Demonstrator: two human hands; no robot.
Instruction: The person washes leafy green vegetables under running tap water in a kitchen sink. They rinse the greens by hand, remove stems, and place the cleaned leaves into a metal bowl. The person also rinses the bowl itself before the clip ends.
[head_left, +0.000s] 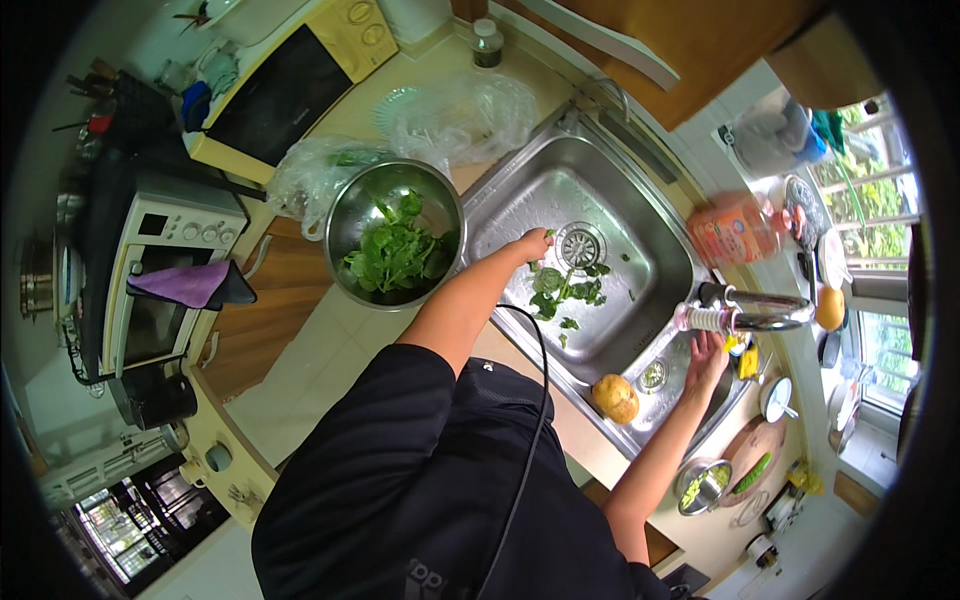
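My right hand is at the faucet, over the small basin; its fingers are under the spout, and whether they grip anything is unclear. My left hand is over the large stainless steel sink basin, its fingers closed on a small piece of leafy greens. Beside the drain strainer lie more leafy greens and scattered leaf bits. A steel bowl left of the sink contains a heap of greens. A potato rests at the divider between the basins.
Plastic bags lie on the counter behind the bowl. A large bottle of pink liquid stands behind the sink. At lower right are a small bowl of chopped vegetable and a cucumber on a round cutting board.
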